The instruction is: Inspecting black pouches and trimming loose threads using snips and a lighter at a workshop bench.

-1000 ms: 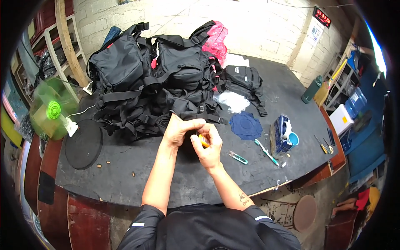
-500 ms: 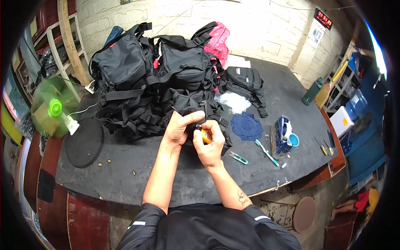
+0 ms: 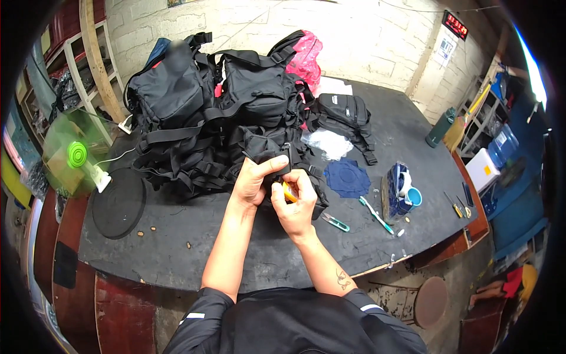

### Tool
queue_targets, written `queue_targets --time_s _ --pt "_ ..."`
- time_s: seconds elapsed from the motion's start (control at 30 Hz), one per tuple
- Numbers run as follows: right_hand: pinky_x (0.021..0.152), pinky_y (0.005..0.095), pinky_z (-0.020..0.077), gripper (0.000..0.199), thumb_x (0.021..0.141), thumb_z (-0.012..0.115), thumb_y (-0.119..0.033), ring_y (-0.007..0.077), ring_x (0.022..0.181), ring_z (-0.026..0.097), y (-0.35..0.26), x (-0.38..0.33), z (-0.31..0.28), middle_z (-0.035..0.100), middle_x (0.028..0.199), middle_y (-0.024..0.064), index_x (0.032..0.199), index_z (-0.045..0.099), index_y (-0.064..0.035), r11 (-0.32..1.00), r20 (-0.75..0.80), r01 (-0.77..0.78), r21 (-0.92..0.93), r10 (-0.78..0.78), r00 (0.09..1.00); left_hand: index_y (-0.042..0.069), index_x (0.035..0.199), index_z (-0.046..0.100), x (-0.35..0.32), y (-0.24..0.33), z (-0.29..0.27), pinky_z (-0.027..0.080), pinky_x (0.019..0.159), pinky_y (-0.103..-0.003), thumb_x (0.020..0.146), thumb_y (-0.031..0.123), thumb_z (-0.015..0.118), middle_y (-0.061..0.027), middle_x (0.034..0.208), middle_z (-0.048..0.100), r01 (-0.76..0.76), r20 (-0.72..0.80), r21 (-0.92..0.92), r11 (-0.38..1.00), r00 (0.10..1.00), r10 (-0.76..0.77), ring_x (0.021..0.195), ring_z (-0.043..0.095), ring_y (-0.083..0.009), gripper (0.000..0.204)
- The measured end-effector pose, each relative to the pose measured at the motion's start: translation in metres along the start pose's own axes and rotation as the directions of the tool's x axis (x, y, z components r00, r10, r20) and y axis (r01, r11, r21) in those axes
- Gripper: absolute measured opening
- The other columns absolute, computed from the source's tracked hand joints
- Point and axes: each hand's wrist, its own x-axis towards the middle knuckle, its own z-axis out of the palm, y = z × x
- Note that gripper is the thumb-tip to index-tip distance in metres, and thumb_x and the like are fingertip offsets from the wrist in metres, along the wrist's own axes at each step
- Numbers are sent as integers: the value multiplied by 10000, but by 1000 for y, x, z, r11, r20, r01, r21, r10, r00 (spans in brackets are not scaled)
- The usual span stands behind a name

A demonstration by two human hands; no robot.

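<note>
My left hand [image 3: 254, 180] is closed on the black bag [image 3: 259, 143], its thumb lying over a strap by a buckle. Close beside it, my right hand [image 3: 296, 203] is wrapped round a small yellow lighter [image 3: 289, 192], mostly covered by the fingers. The lighter's top end is against the bag's dark fabric and hard to make out; I see no flame. Part of the same bag hangs below and behind my right hand. Behind both hands rises a pile of black bags [image 3: 171, 94] with tangled straps.
Right of my hands lie thread snips [image 3: 336, 222], a toothbrush [image 3: 376, 215], navy cloth pieces [image 3: 348, 178], clear plastic [image 3: 328, 145] and a container [image 3: 391, 197] beside a light-blue cup [image 3: 414, 197]. A green bottle [image 3: 441, 128] stands far right. On the left are a round black disc [image 3: 119, 203] and a green fan [image 3: 77, 154].
Both hands keep almost the same place on the bag. The lighter's dark top, visible before between my fingers, is now harder to see, with my right hand slightly shifted.
</note>
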Motion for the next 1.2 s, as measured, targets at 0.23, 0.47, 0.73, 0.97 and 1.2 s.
queue_targets --time_s 0.23,0.47,0.73,0.97,1.2 --pt "479 231 351 374 925 493 -426 96 526 463 10 18 -35 568 743 6 962 567 -61 89 527 -636 767 479 703 37 1018 562 -8 -27 -14 498 796 -290 947 463 400 -50 958 622 -80 22 76 994 997 79 857 611 -143 461" --pt "466 238 295 134 892 551 -73 80 451 347 45 28 -80 396 572 -46 788 482 -123 -65 395 -431 900 541 743 38 1042 595 -7 -33 -16 440 891 -329 893 396 569 -59 1056 601 -130 -489 -426 895 866 -107 987 558 -190 388" --pt "503 229 344 173 837 571 21 72 506 398 84 -22 -120 526 722 -5 902 504 -125 -20 340 -378 926 482 807 -21 1283 434 -21 -17 -4 359 1010 -375 928 533 378 -114 1249 526 -233 -191 -536 811 970 153 1138 496 -232 660" --pt "434 183 287 147 829 631 -162 19 471 351 55 -10 -117 512 674 -8 819 546 -43 798 -46 -552 242 577 815 -19 1057 566 -29 -31 12 445 769 -236 984 368 388 -10 970 610 -38 -147 -120 992 989 20 861 556 -70 432" --pt "435 172 304 127 814 683 -141 17 485 401 16 58 -66 551 671 -28 820 580 -67 733 58 -506 455 543 838 -54 1133 557 -41 -51 35 403 923 -275 933 116 507 -98 1114 609 -137 5 464 875 988 152 1038 548 -157 267"
